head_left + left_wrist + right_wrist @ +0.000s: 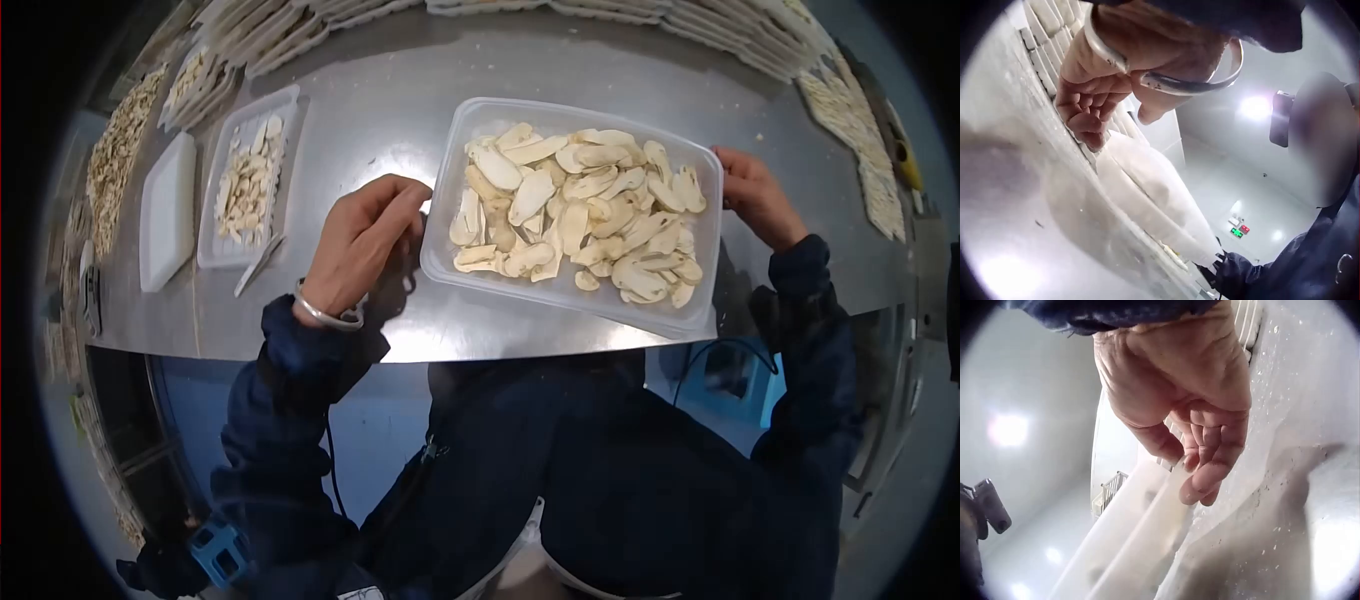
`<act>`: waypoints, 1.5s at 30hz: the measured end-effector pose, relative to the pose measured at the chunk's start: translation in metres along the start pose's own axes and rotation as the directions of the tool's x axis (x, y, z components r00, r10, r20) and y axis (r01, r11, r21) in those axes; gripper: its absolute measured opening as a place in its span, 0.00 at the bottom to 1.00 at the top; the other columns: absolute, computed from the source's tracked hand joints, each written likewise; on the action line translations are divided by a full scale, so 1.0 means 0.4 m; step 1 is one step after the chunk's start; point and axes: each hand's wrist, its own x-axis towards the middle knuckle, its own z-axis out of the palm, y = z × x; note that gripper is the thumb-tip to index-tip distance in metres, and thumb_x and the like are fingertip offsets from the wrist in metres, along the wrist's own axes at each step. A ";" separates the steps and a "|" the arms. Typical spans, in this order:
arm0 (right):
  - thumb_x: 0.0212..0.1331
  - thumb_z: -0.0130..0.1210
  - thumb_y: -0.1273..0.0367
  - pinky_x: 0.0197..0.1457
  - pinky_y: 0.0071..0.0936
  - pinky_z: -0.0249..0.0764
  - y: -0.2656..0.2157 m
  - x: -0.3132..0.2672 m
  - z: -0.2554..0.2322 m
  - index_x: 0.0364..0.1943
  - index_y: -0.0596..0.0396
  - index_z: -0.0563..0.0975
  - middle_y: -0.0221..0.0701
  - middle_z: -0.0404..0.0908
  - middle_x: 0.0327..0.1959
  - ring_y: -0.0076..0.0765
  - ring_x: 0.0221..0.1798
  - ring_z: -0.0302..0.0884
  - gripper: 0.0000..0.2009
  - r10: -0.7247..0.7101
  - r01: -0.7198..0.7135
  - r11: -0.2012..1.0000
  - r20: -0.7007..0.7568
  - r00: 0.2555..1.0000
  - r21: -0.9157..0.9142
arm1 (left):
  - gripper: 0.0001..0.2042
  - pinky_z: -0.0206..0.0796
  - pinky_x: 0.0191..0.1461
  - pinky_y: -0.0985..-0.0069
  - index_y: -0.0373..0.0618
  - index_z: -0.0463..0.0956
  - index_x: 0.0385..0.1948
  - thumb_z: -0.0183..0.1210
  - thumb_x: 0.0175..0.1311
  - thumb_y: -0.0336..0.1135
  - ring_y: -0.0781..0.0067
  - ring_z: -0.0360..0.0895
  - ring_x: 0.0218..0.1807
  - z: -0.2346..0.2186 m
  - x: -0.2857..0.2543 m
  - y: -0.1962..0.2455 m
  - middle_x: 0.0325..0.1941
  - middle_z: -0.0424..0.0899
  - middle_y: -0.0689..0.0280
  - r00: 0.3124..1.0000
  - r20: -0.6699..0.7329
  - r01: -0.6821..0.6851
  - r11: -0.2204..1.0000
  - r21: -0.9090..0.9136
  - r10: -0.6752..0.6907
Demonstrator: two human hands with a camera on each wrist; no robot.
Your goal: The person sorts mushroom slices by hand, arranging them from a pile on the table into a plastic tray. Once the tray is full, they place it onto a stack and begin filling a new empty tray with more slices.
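A translucent plastic tray [455, 270] full of pale sliced mushroom-like pieces [590, 205] lies tilted slightly at the front edge of the metal table. At its left side the left hand [360, 240] pinches the rim with curled fingers; the left wrist view shows this hand [1116, 75] at the tray's white wall [1147, 181]. On the opposite side the right hand [760, 195] grips the upper right corner. Seen from the right wrist, the thumb and curled fingers of that hand [1185, 419] hold the edge of the tray [1129, 544].
Left on the metal table [380, 90] are a smaller tray [210, 245] of pale pieces, a white lidded or upturned container [168, 215] and a thin utensil [258, 265]. Stacked trays [700, 30] line the back. Pale pieces [855, 140] are spread at far right.
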 end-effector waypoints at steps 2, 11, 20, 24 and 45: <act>0.64 0.52 0.65 0.36 0.15 0.69 -0.009 0.009 -0.006 0.39 0.56 0.77 0.22 0.79 0.30 0.15 0.28 0.74 0.09 0.057 -0.055 0.996 0.016 0.998 -0.076 | 0.11 0.60 0.30 0.86 0.37 0.78 0.36 0.57 0.67 0.37 0.89 0.68 0.27 0.013 0.002 0.009 0.25 0.76 0.74 0.999 0.025 0.048 0.999 -0.024 -0.048; 0.62 0.52 0.68 0.35 0.15 0.68 -0.020 -0.013 -0.018 0.38 0.56 0.76 0.22 0.76 0.29 0.16 0.29 0.72 0.06 0.120 -0.122 0.992 -0.040 0.992 -0.042 | 0.06 0.60 0.31 0.86 0.38 0.77 0.30 0.60 0.63 0.31 0.88 0.69 0.27 0.021 -0.013 0.037 0.26 0.78 0.74 0.993 -0.085 -0.085 0.996 -0.037 0.082; 0.65 0.52 0.69 0.35 0.16 0.69 0.043 -0.242 -0.215 0.41 0.56 0.75 0.23 0.76 0.32 0.17 0.30 0.72 0.06 -0.104 0.086 0.995 -0.559 0.823 -0.060 | 0.03 0.54 0.31 0.88 0.43 0.74 0.32 0.58 0.64 0.30 0.90 0.67 0.28 -0.121 -0.170 -0.075 0.27 0.77 0.76 0.898 -0.438 -0.107 0.984 -0.140 0.035; 0.65 0.53 0.69 0.35 0.17 0.70 0.021 -0.309 -0.236 0.39 0.58 0.75 0.24 0.77 0.31 0.18 0.30 0.72 0.06 -0.216 0.093 0.974 -0.718 0.662 -0.208 | 0.03 0.55 0.31 0.89 0.42 0.74 0.32 0.57 0.66 0.29 0.90 0.67 0.28 -0.055 -0.162 -0.092 0.28 0.76 0.76 0.934 -0.358 -0.063 0.974 -0.218 -0.019; 0.69 0.48 0.72 0.51 0.28 0.73 -0.191 -0.481 -0.225 0.40 0.62 0.74 0.41 0.80 0.48 0.29 0.46 0.77 0.06 -0.749 0.297 0.660 -0.571 0.337 -0.690 | 0.27 0.70 0.49 0.76 0.36 0.63 0.62 0.61 0.62 0.33 0.74 0.77 0.46 0.187 -0.152 0.172 0.47 0.80 0.61 0.947 -0.175 -0.278 0.960 -0.031 0.268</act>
